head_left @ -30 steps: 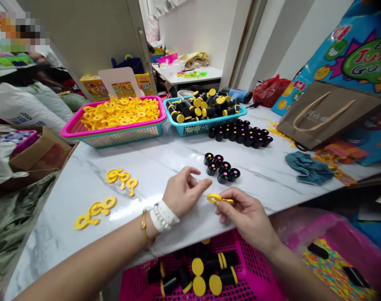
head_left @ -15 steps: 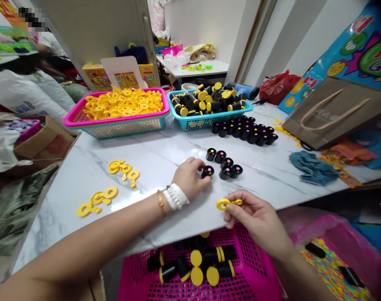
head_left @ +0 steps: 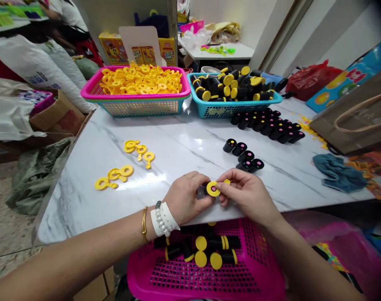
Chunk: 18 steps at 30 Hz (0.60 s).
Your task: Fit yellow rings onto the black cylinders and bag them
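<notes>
My left hand (head_left: pixel 189 196) is closed around a small black cylinder (head_left: pixel 201 191) just above the table's front edge. With thumb and fingers, my right hand (head_left: pixel 245 192) pinches a yellow ring cap (head_left: pixel 213 194) by its tab side. The ring lies against the cylinder's open end, and something pink shows through its hole. Whether the cap is seated, I cannot tell. Several black cylinders (head_left: pixel 240 149) stand open end up beyond my hands. Loose yellow ring caps (head_left: pixel 114 174) lie on the left of the table.
A pink basket (head_left: pixel 93 97) heaped with yellow caps and a blue basket (head_left: pixel 215 110) of capped cylinders stand at the back. More black cylinders (head_left: pixel 268 125) stand in rows. Below the table edge sits a magenta basket (head_left: pixel 206 284) with capped cylinders. Blue cloth (head_left: pixel 334 171) lies right.
My left hand has drawn one black cylinder away from the standing group toward me. My right hand has brought the yellow cap up and left, onto the cylinder's end. The view has shifted.
</notes>
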Motion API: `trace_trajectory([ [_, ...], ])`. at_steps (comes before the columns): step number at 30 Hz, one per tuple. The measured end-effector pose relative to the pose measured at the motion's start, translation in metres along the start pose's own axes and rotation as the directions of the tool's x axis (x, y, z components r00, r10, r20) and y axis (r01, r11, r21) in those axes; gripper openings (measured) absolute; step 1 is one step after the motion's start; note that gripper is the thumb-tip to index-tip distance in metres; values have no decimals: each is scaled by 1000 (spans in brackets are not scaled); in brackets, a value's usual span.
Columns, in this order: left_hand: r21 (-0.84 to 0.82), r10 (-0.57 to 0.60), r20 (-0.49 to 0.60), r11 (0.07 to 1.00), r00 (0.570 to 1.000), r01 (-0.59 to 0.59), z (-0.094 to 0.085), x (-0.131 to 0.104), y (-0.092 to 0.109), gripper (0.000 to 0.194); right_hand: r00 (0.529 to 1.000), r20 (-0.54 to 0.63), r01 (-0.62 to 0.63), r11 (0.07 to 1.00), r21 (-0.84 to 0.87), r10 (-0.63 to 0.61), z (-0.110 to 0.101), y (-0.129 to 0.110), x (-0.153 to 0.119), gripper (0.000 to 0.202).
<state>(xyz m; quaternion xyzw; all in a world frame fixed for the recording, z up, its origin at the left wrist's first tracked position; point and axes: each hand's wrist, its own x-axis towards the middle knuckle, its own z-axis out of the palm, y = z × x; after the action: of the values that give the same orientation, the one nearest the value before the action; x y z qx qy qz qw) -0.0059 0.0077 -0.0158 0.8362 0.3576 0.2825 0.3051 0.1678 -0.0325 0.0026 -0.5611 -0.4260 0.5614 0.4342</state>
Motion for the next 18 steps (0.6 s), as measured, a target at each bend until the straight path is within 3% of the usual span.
trace_trajectory([
  [7, -99, -106, 116, 988, 988, 118, -8, -2, 9, 22, 1000, 9, -16, 1000, -18, 16, -3, 3, 1, 28],
  [9, -223, -213, 189, 941, 959, 253, -12, 1, 13, 25, 999, 30, -15, 1000, -25, 16, -3, 2, 1, 28],
  [12, -407, -379, 362, 757, 852, 510, -14, 10, 16, 23, 997, 64, -32, 997, -71, 36, -3, 0, 2, 24],
  [14, -450, -427, 420, 669, 801, 592, -13, 16, 16, 18, 996, 82, -35, 995, -98, 43, -4, 0, 4, 21],
  [16, -444, -437, 430, 660, 790, 606, -11, 18, 16, 14, 995, 95, -34, 994, -102, 44, -5, 2, 4, 21],
  [18, -408, -426, 389, 715, 817, 567, -8, 14, 15, 16, 994, 100, -41, 995, -90, 50, -6, 4, 4, 22],
])
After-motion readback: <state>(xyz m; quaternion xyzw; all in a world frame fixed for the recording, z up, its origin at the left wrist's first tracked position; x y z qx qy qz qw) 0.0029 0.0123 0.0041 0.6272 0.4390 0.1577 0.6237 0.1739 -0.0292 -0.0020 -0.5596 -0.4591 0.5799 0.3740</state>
